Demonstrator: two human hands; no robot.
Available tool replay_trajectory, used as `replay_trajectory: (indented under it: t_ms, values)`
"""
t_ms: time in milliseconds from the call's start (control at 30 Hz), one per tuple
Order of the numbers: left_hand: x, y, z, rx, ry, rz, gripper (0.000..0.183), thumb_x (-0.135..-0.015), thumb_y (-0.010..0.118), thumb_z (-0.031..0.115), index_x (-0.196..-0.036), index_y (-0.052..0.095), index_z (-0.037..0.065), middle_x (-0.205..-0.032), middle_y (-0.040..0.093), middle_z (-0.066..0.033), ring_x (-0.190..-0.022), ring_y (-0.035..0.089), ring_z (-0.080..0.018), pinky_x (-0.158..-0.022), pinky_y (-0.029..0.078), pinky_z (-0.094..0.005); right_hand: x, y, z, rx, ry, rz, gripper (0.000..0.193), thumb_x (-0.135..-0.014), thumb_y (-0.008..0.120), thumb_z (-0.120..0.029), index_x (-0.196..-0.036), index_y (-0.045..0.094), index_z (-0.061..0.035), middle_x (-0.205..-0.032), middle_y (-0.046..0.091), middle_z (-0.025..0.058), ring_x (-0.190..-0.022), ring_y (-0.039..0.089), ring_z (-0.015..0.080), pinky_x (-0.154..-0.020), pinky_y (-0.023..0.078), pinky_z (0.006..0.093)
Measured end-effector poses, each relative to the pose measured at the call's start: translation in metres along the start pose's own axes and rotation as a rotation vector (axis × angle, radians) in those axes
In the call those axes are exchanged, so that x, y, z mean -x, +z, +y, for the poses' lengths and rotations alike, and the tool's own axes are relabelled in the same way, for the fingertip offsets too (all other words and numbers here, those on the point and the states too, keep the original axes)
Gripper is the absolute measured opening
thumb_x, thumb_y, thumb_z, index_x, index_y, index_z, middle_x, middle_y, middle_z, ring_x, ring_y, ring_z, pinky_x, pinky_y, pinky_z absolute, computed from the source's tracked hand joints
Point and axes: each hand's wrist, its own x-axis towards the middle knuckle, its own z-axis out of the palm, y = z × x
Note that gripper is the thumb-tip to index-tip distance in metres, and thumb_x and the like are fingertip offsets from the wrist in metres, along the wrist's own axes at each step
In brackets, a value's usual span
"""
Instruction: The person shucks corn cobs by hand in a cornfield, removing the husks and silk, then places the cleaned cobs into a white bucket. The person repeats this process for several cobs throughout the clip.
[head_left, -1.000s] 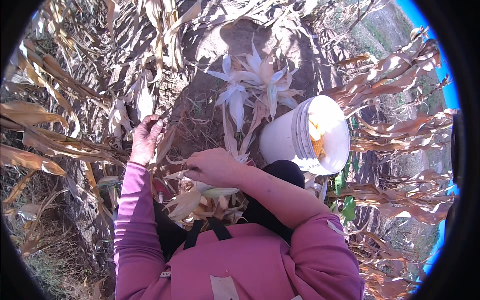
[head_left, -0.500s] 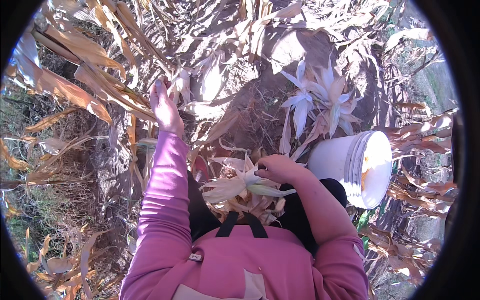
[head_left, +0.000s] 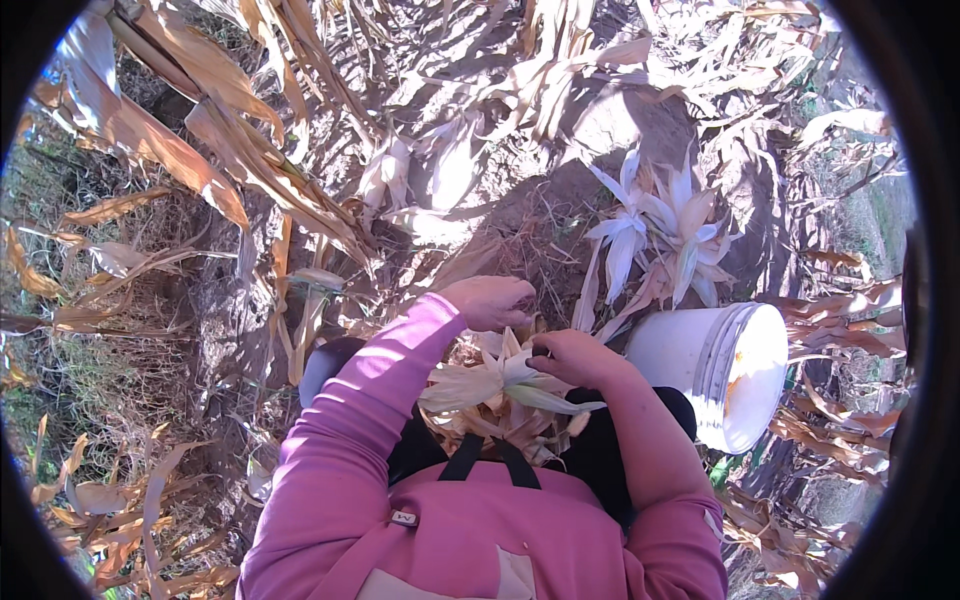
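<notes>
Bent fingers draw close together above your lap: your left hand (head_left: 488, 303), back upward, holds its fingers curled and close-set, but whether they pinch anything cannot be told. Just beside it, your right hand (head_left: 572, 360) bends its fingers inward at the upper right edge of a cluster of pale corn husks (head_left: 480, 388); a small dark patch at those fingertips is too small to identify, and their grip cannot be told. The husks lie fanned out between your knees, below both hands. A pink sleeve (head_left: 370, 400) covers your left forearm, while your right forearm (head_left: 645, 430) is bare. Dark straps (head_left: 490, 462) cross the front of your pink top (head_left: 460, 535). To your right, next to your knee, a white bucket (head_left: 665, 345) with yellow corn (head_left: 738, 372) inside turns its mouth rightward. Beyond it and the hands, a spread of opened husks (head_left: 660, 225) lies on the soil; dry stalks (head_left: 270, 175) lean at your left.
</notes>
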Motion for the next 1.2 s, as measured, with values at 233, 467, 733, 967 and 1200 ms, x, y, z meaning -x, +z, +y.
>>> replay_trajectory:
  t_ms: [233,467,733,967,1200]
  values:
    - [0.001,-0.003,0.005,-0.009,0.04,0.022,0.048,-0.09,0.056,0.035,-0.123,0.049,0.001,-0.11,0.058,-0.0211,-0.105,0.057,-0.0341,-0.089,0.044,-0.0411,0.009,-0.009,-0.005,0.025,0.079,0.029,0.034,-0.085,0.059,-0.033,-0.104,0.061,-0.0052,-0.094,0.065,0.0182,-0.088,0.062,0.0348,-0.077,0.048,0.0436]
    - [0.015,-0.015,-0.007,0.008,-0.194,0.027,0.052,-0.087,0.061,0.032,-0.123,0.047,-0.003,-0.115,0.056,-0.0222,-0.109,0.055,-0.0332,-0.094,0.043,-0.0383,0.013,-0.024,0.024,0.068,0.189,0.313,0.036,-0.085,0.059,-0.031,-0.11,0.057,-0.0049,-0.095,0.064,0.0191,-0.093,0.061,0.0354,-0.079,0.047,0.0436]
    - [0.033,0.004,-0.024,-0.064,-0.194,-0.012,0.06,-0.086,0.063,0.036,-0.128,0.045,-0.002,-0.125,0.051,-0.0221,-0.116,0.05,-0.0336,-0.099,0.039,-0.0388,0.036,-0.03,0.038,-0.027,0.229,0.368,0.035,-0.086,0.056,-0.031,-0.111,0.057,-0.0058,-0.098,0.064,0.0166,-0.096,0.06,0.0342,-0.081,0.047,0.0424]
    - [0.051,0.01,-0.026,0.076,-0.189,0.44,0.046,-0.086,0.067,0.025,-0.122,0.051,0.001,-0.117,0.058,-0.0158,-0.108,0.057,-0.0251,-0.093,0.044,-0.0336,0.049,-0.035,0.044,-0.06,0.232,0.474,0.036,-0.084,0.058,-0.03,-0.109,0.058,-0.0055,-0.099,0.064,0.0172,-0.096,0.06,0.0329,-0.081,0.047,0.0418]
    - [0.099,0.014,-0.001,0.53,-0.04,0.962,0.02,-0.095,0.052,0.01,-0.113,0.055,0.0,-0.101,0.061,-0.0055,-0.093,0.056,-0.0107,-0.085,0.045,-0.0245,0.033,-0.006,0.021,0.148,0.073,0.152,0.071,-0.073,0.07,-0.041,-0.131,0.046,-0.0083,-0.124,0.055,0.0157,-0.114,0.052,0.0316,-0.094,0.044,0.0401]
